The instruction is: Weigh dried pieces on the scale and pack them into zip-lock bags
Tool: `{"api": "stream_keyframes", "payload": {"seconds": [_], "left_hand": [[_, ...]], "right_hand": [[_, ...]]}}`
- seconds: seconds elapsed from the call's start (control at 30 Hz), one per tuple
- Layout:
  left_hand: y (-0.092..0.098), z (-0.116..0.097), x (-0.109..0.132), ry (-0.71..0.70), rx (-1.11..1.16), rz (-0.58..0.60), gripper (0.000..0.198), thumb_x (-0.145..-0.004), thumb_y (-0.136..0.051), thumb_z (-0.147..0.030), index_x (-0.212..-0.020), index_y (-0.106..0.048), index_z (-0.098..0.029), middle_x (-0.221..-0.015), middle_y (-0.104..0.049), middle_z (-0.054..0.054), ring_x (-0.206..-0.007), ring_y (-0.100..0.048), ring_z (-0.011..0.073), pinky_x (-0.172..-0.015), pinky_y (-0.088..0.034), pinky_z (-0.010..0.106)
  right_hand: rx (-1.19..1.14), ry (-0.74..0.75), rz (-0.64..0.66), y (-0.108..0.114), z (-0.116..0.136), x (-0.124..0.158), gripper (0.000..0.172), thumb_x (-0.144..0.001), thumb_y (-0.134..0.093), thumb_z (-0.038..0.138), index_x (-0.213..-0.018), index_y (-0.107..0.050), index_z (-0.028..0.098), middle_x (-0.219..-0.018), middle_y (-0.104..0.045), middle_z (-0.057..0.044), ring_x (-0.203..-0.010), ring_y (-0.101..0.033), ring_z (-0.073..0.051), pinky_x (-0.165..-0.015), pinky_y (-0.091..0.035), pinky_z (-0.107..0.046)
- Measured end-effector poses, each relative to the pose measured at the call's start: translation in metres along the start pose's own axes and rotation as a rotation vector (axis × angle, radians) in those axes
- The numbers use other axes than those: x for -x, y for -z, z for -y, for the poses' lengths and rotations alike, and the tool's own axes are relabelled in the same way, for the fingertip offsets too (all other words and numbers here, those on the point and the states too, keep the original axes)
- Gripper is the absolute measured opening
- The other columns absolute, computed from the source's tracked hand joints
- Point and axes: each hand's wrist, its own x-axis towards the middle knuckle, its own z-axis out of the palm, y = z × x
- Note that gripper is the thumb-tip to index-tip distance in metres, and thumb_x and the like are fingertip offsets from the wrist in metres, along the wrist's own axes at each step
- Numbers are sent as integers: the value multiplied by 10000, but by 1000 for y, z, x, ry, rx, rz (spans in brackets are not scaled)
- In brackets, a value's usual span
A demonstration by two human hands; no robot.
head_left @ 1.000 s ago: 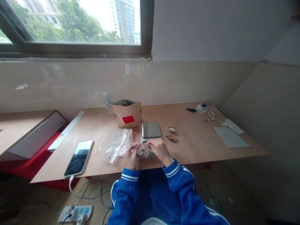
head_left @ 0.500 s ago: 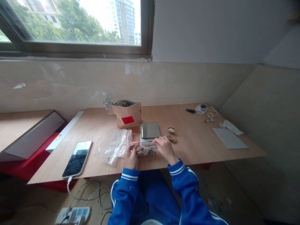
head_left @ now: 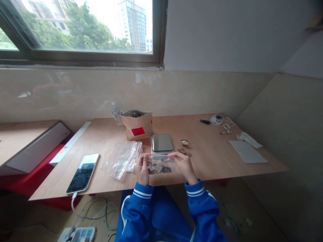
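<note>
Holding a small clear bag (head_left: 159,164) by its two ends, the left hand (head_left: 141,169) and the right hand (head_left: 183,163) are both closed on it with the fingers pinched along the red strip at its top. The bag has brown pieces inside and it is lifted a little above the near edge of the counter (head_left: 214,151), just in front of the scale (head_left: 162,143).

Just beside the left hand lies a pile of empty clear bags (head_left: 122,157), and further left a phone (head_left: 83,172) lies near the front edge with its cable hanging down over it. Behind the scale stands an open brown paper bag (head_left: 137,125) with a red label, and a small bottle (head_left: 116,113) is near the wall. Right of the scale are a few brown pieces (head_left: 185,152) and a small pale piece (head_left: 184,142).

The right part of the counter has open room. Only near its far and right edges there are a screwdriver (head_left: 202,120), a white round device (head_left: 217,118), a white cord (head_left: 226,128), a grey sheet (head_left: 247,151) and a white crumpled thing (head_left: 248,139).
</note>
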Motion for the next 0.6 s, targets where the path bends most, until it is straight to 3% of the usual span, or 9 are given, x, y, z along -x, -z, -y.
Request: {"api": "stream_keyframes", "payload": {"seconds": [0.17,0.37,0.5,0.6], "left_hand": [[-1,-4,1,38,23,-8,443,-804,-524,-592,-681,-600,-173,-518,-533,-23,-469,-506,108,-456,-412,221],[0,0,-1,146,153,9,449,-743,-597,-594,-614,-563,-166,-501,-492,-39,-434,-452,82,-411,-360,198],[-13,-2,0,179,222,-5,450,-757,-578,-605,-659,-595,-166,-544,-543,-26,-478,-488,88,-467,-404,202],[-20,-8,1,153,191,78,454,-827,-494,-590,-847,-667,-170,-683,-637,14,-607,-579,123,-579,-468,232]], "right_hand": [[-394,-179,-117,-9,0,9,300,-744,-689,476,-695,-694,180,-721,-732,-60,-712,-679,-209,-729,-527,-337],[-458,-263,-200,-11,-1,10,377,-707,-701,550,-705,-697,173,-723,-728,-69,-727,-674,-211,-769,-515,-346],[-522,-281,-35,-3,11,16,386,-738,-681,547,-874,-687,186,-921,-728,-82,-895,-670,-231,-824,-513,-349],[-545,-300,122,4,16,14,335,-727,-733,455,-930,-654,200,-1005,-719,-74,-934,-668,-219,-822,-523,-328]]}}
